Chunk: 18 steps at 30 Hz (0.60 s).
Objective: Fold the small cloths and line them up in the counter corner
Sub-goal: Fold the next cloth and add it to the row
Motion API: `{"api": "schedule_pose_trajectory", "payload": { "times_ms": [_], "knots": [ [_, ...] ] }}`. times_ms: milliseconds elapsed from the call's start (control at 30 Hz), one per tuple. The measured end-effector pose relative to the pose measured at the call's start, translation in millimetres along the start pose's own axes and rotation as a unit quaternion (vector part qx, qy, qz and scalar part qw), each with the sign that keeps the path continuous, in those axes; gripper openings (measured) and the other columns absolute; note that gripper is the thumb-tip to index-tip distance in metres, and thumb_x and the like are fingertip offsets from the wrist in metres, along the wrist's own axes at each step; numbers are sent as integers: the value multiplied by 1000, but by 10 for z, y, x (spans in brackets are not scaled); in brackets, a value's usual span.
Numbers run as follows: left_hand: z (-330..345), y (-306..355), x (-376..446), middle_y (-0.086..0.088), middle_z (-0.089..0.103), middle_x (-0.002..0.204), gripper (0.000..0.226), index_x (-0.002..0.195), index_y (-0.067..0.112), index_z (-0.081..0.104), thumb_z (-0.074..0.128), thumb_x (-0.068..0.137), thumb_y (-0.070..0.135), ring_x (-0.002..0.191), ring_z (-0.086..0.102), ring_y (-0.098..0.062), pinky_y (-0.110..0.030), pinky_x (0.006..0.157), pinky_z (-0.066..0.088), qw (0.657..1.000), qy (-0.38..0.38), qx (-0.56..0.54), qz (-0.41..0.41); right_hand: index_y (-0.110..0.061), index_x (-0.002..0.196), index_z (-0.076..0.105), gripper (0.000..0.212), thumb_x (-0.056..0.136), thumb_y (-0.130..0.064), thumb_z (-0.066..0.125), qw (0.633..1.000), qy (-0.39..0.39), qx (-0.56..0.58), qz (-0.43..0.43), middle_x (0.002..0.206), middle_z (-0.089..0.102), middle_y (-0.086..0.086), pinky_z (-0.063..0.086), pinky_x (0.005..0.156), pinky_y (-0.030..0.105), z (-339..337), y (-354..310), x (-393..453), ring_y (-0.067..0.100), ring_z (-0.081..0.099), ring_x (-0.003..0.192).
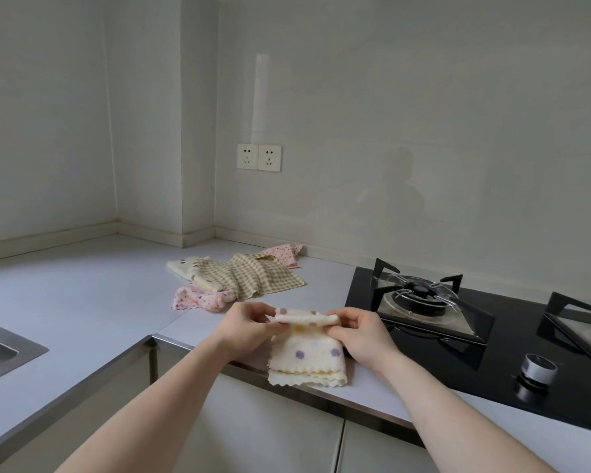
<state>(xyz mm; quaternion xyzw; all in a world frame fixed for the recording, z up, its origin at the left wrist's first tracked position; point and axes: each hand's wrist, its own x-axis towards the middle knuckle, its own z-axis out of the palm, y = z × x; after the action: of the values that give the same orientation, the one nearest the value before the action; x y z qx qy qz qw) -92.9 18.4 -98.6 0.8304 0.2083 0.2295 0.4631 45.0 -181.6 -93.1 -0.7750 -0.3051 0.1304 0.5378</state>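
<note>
While other cloths (239, 278) lie behind, both hands (249, 324) (359, 332) pinch the dotted cloth's (306, 353) folded top edge.

No readable text, labels, brands or numbers on any surface in view.

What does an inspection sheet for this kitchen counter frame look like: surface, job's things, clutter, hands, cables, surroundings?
Surface: pale grey counter with a steel front edge.
Job's things: cream dotted cloth partly folded at the front edge; unfolded heap behind: beige checked cloth, pink floral cloth, pink dotted cloth, cream spotted cloth.
Clutter: nothing seen.
Hands: left hand and right hand pinch the cream cloth's top fold.
Cables: nothing seen.
Surroundings: black gas hob at right, steel sink at left, two white wall sockets.
</note>
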Motion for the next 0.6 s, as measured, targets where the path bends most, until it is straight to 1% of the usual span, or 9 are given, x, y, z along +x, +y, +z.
{"api": "schedule_pose_trajectory", "payload": {
  "times_ms": [67, 133, 167, 267, 333, 367, 433, 500, 600],
  "knots": [
    [-5, 0, -1, 9, 63, 62, 16, 91, 28, 79, 86, 79, 35, 54, 53, 0, -9, 52, 38, 1000, 0, 1, 3, -25, 100, 76, 18, 88, -11, 76, 1000, 4, 18, -1, 91, 79, -7, 53, 74, 25, -13, 3, -2, 5, 71, 78],
    [-24, -16, 5, 7, 65, 63, 11, 90, 25, 80, 84, 82, 32, 57, 55, -4, -10, 53, 40, 1000, 5, -12, 4, -22, 101, 75, 18, 89, -9, 74, 999, 7, 32, -3, 87, 79, -4, 51, 70, 24, -24, 20, 11, 2, 61, 59],
    [-41, -18, 1, 5, 68, 65, 10, 90, 24, 80, 83, 83, 31, 59, 56, -5, -10, 54, 41, 1000, 11, -23, 2, -20, 102, 75, 18, 90, -7, 74, 999, 6, 39, -2, 86, 79, -3, 51, 69, 23, -28, 27, 20, 3, 58, 57],
    [-73, -26, -11, 2, 73, 70, 6, 90, 22, 81, 79, 87, 27, 61, 57, -6, -12, 57, 43, 999, 12, -51, -1, -15, 105, 74, 19, 89, -4, 73, 999, -1, 52, 1, 87, 79, 0, 54, 71, 24, -32, 32, 40, 7, 62, 62],
    [-85, 5, -35, 1, 77, 75, 6, 92, 19, 80, 75, 89, 22, 67, 61, -6, -14, 65, 45, 998, -2, -65, -2, -14, 105, 74, 21, 89, -1, 72, 998, -2, 61, 3, 88, 80, 1, 56, 75, 25, -20, 27, 55, 9, 68, 70],
    [-88, 27, -51, 1, 78, 78, 9, 94, 18, 79, 75, 86, 19, 71, 65, -5, -14, 71, 45, 997, -9, -78, -5, -14, 103, 74, 22, 88, 1, 71, 998, -2, 64, 2, 89, 80, 1, 56, 79, 26, -13, 27, 60, 11, 72, 77],
    [-96, 53, -60, 0, 79, 82, 28, 100, 21, 77, 76, 72, 22, 74, 68, -3, -19, 77, 49, 994, -14, -106, -8, -17, 101, 74, 24, 87, 2, 71, 998, -1, 58, -3, 91, 80, -1, 57, 89, 30, -5, 29, 78, 15, 75, 91],
    [-96, 52, -52, 0, 79, 82, 39, 108, 23, 73, 80, 70, 17, 71, 68, -7, -23, 78, 52, 994, -24, -111, 0, -18, 102, 74, 22, 88, -2, 73, 998, -4, 54, -11, 93, 80, -3, 56, 95, 32, -6, 31, 80, 14, 74, 97],
    [-71, 26, -42, 4, 75, 73, 36, 105, 25, 70, 81, 79, 2, 66, 66, -5, -14, 71, 50, 996, -23, -89, 19, -18, 106, 73, 20, 89, -8, 75, 998, -11, 51, -22, 97, 80, -3, 56, 97, 34, -6, 35, 58, 13, 74, 97]
  ]
}}
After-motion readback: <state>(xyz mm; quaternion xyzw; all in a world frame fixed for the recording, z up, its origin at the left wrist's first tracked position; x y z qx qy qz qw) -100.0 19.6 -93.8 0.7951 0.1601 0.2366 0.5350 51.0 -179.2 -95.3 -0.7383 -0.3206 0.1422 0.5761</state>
